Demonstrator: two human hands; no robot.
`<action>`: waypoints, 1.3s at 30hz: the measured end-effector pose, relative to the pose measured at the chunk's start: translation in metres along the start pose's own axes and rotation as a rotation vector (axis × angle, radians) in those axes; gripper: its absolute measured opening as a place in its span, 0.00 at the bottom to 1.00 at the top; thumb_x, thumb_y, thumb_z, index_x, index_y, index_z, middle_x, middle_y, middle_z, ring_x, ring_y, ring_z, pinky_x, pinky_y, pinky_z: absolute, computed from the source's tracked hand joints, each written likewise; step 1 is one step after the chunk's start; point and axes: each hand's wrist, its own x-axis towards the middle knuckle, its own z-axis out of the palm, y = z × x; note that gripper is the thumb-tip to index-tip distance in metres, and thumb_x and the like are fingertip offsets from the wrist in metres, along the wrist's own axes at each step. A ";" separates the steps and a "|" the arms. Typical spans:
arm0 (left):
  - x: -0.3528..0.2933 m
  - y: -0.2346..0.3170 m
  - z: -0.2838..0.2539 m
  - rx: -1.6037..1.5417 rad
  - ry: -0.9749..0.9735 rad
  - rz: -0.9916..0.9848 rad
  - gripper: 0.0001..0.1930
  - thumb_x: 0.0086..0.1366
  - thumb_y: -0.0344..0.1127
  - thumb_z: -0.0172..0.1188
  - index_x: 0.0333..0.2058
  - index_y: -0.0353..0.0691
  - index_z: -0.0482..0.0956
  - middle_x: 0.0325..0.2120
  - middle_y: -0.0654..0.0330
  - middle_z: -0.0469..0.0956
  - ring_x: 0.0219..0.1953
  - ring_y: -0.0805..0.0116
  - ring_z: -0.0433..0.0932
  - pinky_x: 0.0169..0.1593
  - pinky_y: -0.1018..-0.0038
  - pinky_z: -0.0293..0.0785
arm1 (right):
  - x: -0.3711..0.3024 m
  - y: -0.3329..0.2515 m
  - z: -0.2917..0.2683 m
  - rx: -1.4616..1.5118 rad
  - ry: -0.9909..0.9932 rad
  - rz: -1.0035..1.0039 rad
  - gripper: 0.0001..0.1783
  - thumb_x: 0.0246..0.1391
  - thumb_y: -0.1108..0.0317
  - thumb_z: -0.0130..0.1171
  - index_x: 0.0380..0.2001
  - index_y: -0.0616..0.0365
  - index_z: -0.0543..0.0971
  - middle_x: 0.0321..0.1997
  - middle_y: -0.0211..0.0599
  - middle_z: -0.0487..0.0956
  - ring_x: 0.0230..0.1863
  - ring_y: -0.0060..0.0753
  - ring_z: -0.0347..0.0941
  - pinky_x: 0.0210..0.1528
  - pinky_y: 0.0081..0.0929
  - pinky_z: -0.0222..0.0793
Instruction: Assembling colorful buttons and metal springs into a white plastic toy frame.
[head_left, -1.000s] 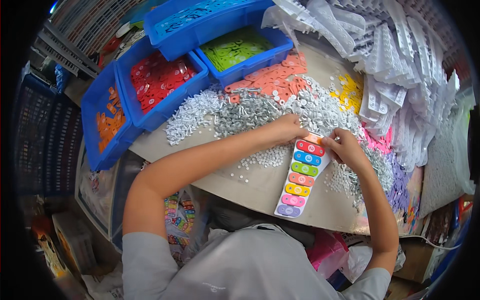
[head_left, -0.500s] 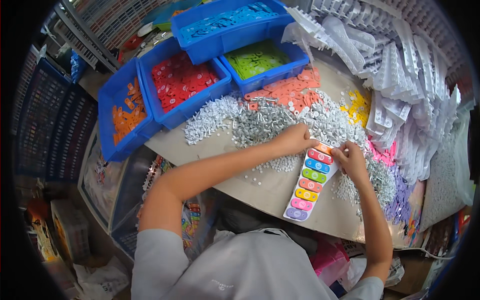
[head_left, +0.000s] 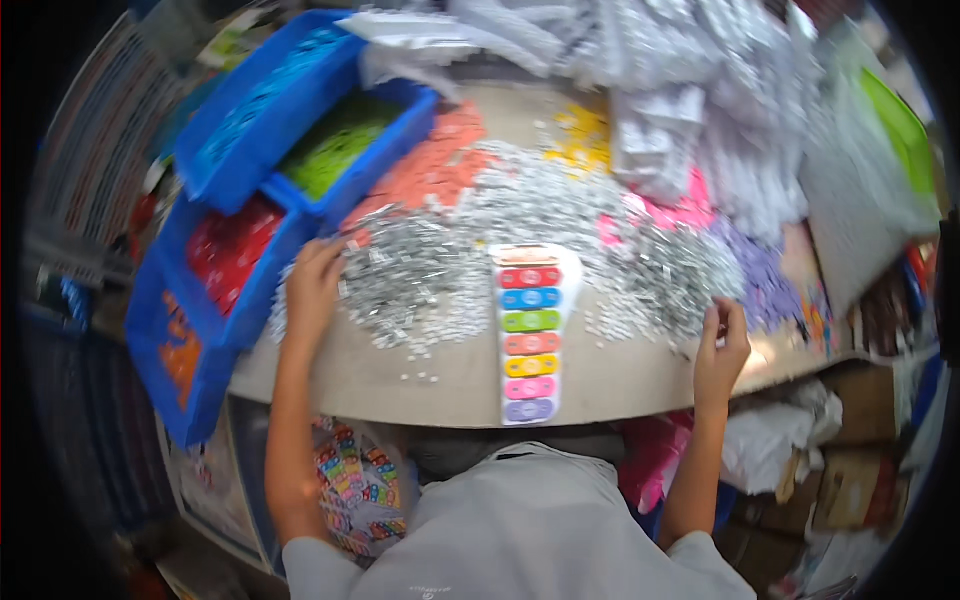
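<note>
Silver bits point(head_left: 420, 270) lie in a wide loose heap across the middle of your table point(head_left: 600, 385), spreading left and right of the toy strip point(head_left: 528, 335) that lies flat pointing at you, with seven coloured keys in a row. Your left hand point(head_left: 312, 285) rests palm down on the heap's left edge, fingers spread flat, nothing clamped, just beside the blue bins point(head_left: 250, 240) holding red, orange, green and blue parts. Your right hand point(head_left: 722, 345) sits at the heap's right near edge, fingers curled; can't tell if it pinches a bit. Judging by looks, the bits are light, hard and slippery and scatter easily, so pinch one at a time between thumb and forefinger across its short side. The strip looks like stiff light plastic; hold it by its long edges. Pink pieces point(head_left: 680, 212), orange ones point(head_left: 430, 165) and white bags point(head_left: 700, 90) lie far behind.
</note>
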 end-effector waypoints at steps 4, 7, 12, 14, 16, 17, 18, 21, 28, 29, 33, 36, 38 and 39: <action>-0.001 -0.004 -0.001 -0.024 -0.001 -0.007 0.09 0.66 0.23 0.59 0.44 0.33 0.83 0.35 0.53 0.79 0.37 0.59 0.78 0.42 0.69 0.73 | 0.008 0.056 -0.019 -0.181 0.056 -0.065 0.09 0.64 0.72 0.60 0.45 0.61 0.82 0.40 0.37 0.82 0.43 0.33 0.76 0.43 0.31 0.71; 0.005 0.010 0.002 0.006 0.044 -0.016 0.06 0.67 0.24 0.59 0.40 0.33 0.82 0.33 0.54 0.79 0.36 0.61 0.78 0.41 0.69 0.72 | 0.012 0.059 -0.022 -0.229 0.004 -0.113 0.08 0.61 0.73 0.61 0.43 0.61 0.82 0.42 0.40 0.82 0.47 0.41 0.76 0.49 0.36 0.70; 0.005 0.023 -0.004 0.010 0.240 -0.102 0.03 0.68 0.25 0.58 0.39 0.33 0.79 0.32 0.59 0.80 0.33 0.70 0.75 0.36 0.73 0.69 | 0.020 0.054 -0.013 -0.212 -0.033 -0.107 0.06 0.58 0.73 0.63 0.38 0.62 0.80 0.39 0.41 0.80 0.46 0.44 0.74 0.52 0.38 0.68; -0.004 0.029 -0.011 -0.057 0.261 -0.123 0.03 0.69 0.25 0.58 0.39 0.33 0.80 0.32 0.61 0.80 0.34 0.72 0.75 0.36 0.74 0.69 | 0.023 0.052 -0.009 -0.211 -0.039 -0.119 0.06 0.59 0.73 0.63 0.38 0.62 0.80 0.39 0.41 0.80 0.46 0.44 0.74 0.52 0.37 0.68; -0.005 0.052 -0.010 -0.131 0.277 -0.139 0.03 0.70 0.25 0.58 0.40 0.34 0.80 0.33 0.62 0.79 0.34 0.75 0.74 0.36 0.76 0.68 | 0.024 0.048 -0.007 -0.173 -0.015 -0.030 0.06 0.59 0.73 0.63 0.39 0.62 0.81 0.38 0.40 0.79 0.45 0.43 0.73 0.51 0.38 0.67; -0.005 0.079 -0.006 -0.195 0.309 -0.123 0.03 0.70 0.24 0.58 0.40 0.34 0.80 0.33 0.64 0.78 0.34 0.77 0.74 0.37 0.77 0.68 | 0.025 0.050 -0.006 -0.176 -0.014 -0.029 0.06 0.59 0.73 0.63 0.39 0.62 0.81 0.38 0.40 0.79 0.45 0.43 0.73 0.51 0.38 0.67; -0.005 0.099 -0.002 -0.261 0.339 -0.105 0.04 0.70 0.24 0.58 0.41 0.34 0.80 0.34 0.66 0.77 0.35 0.78 0.74 0.38 0.79 0.68 | 0.026 0.056 -0.004 -0.190 -0.006 -0.080 0.06 0.59 0.73 0.63 0.38 0.62 0.80 0.37 0.40 0.78 0.44 0.42 0.73 0.50 0.37 0.67; -0.017 0.122 -0.008 -0.204 0.119 0.036 0.05 0.70 0.23 0.60 0.42 0.35 0.80 0.35 0.68 0.77 0.36 0.81 0.73 0.41 0.81 0.69 | 0.029 0.059 0.004 -0.180 -0.006 -0.139 0.05 0.60 0.73 0.61 0.39 0.61 0.80 0.37 0.39 0.78 0.42 0.38 0.73 0.49 0.35 0.68; -0.040 0.142 0.026 -0.856 -0.160 -0.337 0.05 0.67 0.25 0.64 0.41 0.35 0.82 0.32 0.64 0.80 0.32 0.78 0.77 0.33 0.81 0.71 | 0.038 0.060 0.014 0.401 0.241 0.080 0.06 0.71 0.69 0.54 0.45 0.60 0.76 0.38 0.29 0.80 0.38 0.19 0.71 0.44 0.22 0.67; -0.036 0.146 0.030 -0.928 -0.214 -0.379 0.06 0.67 0.26 0.65 0.42 0.34 0.82 0.30 0.63 0.81 0.30 0.77 0.78 0.31 0.80 0.72 | 0.037 0.047 0.013 0.501 0.307 0.095 0.07 0.71 0.69 0.53 0.45 0.60 0.75 0.38 0.29 0.80 0.37 0.19 0.71 0.43 0.20 0.67; -0.018 0.153 0.051 -1.133 -0.378 -0.602 0.08 0.68 0.28 0.64 0.44 0.32 0.83 0.31 0.60 0.84 0.28 0.78 0.78 0.26 0.82 0.73 | 0.016 -0.020 0.041 0.658 -0.011 0.093 0.04 0.71 0.71 0.53 0.40 0.59 0.74 0.33 0.26 0.76 0.33 0.16 0.69 0.38 0.18 0.67; -0.007 0.155 0.064 -1.247 -0.448 -0.635 0.09 0.69 0.29 0.63 0.45 0.31 0.83 0.31 0.59 0.84 0.28 0.79 0.78 0.25 0.83 0.72 | 0.005 -0.050 0.074 0.774 -0.442 0.129 0.05 0.69 0.71 0.55 0.38 0.61 0.76 0.28 0.24 0.74 0.28 0.16 0.68 0.30 0.17 0.64; -0.003 0.152 0.074 -1.264 -0.504 -0.630 0.09 0.70 0.31 0.63 0.45 0.31 0.83 0.31 0.59 0.84 0.26 0.80 0.77 0.24 0.84 0.72 | 0.001 -0.064 0.092 0.781 -0.543 0.156 0.06 0.68 0.71 0.57 0.36 0.61 0.77 0.27 0.24 0.74 0.26 0.16 0.68 0.28 0.17 0.64; -0.001 0.151 0.078 -1.263 -0.496 -0.632 0.09 0.70 0.31 0.63 0.45 0.31 0.83 0.31 0.59 0.84 0.26 0.80 0.77 0.24 0.84 0.72 | 0.002 -0.074 0.098 0.784 -0.592 0.202 0.06 0.68 0.71 0.58 0.36 0.62 0.79 0.26 0.24 0.75 0.26 0.15 0.68 0.28 0.17 0.63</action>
